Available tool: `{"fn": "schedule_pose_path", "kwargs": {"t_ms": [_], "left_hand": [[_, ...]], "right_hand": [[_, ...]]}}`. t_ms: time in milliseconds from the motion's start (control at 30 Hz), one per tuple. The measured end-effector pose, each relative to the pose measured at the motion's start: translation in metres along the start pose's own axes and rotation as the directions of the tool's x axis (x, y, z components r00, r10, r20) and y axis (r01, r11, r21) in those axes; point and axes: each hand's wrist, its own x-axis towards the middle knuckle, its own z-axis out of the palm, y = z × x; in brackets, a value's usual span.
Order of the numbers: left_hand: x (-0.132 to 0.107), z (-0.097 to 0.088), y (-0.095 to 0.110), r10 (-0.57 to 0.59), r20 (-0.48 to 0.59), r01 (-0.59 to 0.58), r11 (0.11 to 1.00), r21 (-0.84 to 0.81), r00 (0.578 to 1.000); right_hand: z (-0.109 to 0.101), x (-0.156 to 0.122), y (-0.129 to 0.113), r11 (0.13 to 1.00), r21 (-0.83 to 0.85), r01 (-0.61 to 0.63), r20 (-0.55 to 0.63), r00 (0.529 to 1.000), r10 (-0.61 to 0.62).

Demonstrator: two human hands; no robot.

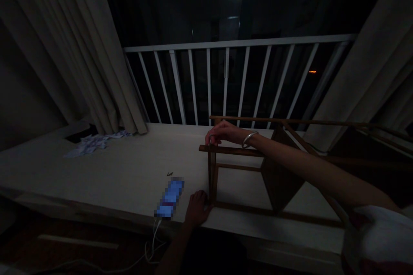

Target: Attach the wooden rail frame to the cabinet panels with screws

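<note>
A dark wooden frame (258, 167), like a small stool or rack lying on its side, rests on a pale raised platform (129, 167) by a balcony door. My right hand (221, 133), with a silver bangle on the wrist, has its fingers curled over the frame's upper corner. My left hand (196, 210) lies on the platform edge with its fingers bent against the bottom of the frame's upright leg. A lit phone (170, 197) lies just left of my left hand, with a white cable (151, 245) hanging from it.
The room is dim. A white railing (226, 81) stands behind the platform, with beige curtains (97, 64) on both sides. Scattered white papers (93, 142) lie at the platform's far left. A small dark object (169, 174) sits above the phone.
</note>
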Motion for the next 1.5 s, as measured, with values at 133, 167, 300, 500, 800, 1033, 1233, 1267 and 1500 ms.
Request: {"fn": "schedule_pose_path", "kwargs": {"t_ms": [133,167,300,500,800,1033,1233,1267,1500], "left_hand": [[0.001,-0.003,0.001,0.005,-0.003,-0.005,1.000,-0.017,1.000],[0.001,-0.004,0.002,0.006,-0.002,-0.006,1.000,-0.019,1.000],[0.001,-0.003,0.001,-0.011,0.020,0.011,1.000,-0.008,1.000],[0.000,-0.001,0.000,0.000,0.009,0.000,1.000,-0.009,1.000],[-0.001,-0.005,0.000,0.004,0.004,-0.004,1.000,-0.030,1.000],[-0.005,-0.005,-0.002,-0.004,-0.019,0.004,1.000,-0.026,1.000],[-0.006,-0.003,-0.004,-0.005,-0.018,0.004,0.999,-0.033,1.000],[-0.006,-0.003,-0.004,-0.004,-0.021,0.003,0.999,-0.033,1.000],[-0.009,-0.007,-0.001,-0.007,-0.021,0.007,1.000,-0.016,1.000]], "right_hand": [[0.000,-0.001,0.000,1.000,-0.015,0.009,-0.004,1.000,-0.009],[0.000,-0.001,0.000,1.000,-0.013,0.022,-0.006,1.000,-0.022],[0.000,0.000,0.002,0.998,0.000,0.064,-0.013,0.998,-0.064],[-0.003,0.001,0.004,0.995,-0.005,0.101,0.007,0.995,-0.101],[0.001,0.000,-0.005,0.980,-0.165,0.114,-0.017,0.993,-0.119],[0.001,0.000,-0.015,0.952,-0.295,0.080,0.005,0.997,-0.082],[0.000,-0.003,-0.040,0.775,-0.632,-0.011,0.019,0.999,0.030],[0.001,-0.004,-0.045,0.731,-0.680,-0.050,-0.002,0.998,0.066],[0.023,0.002,-0.065,0.438,-0.869,-0.230,-0.165,0.969,0.182]]}}
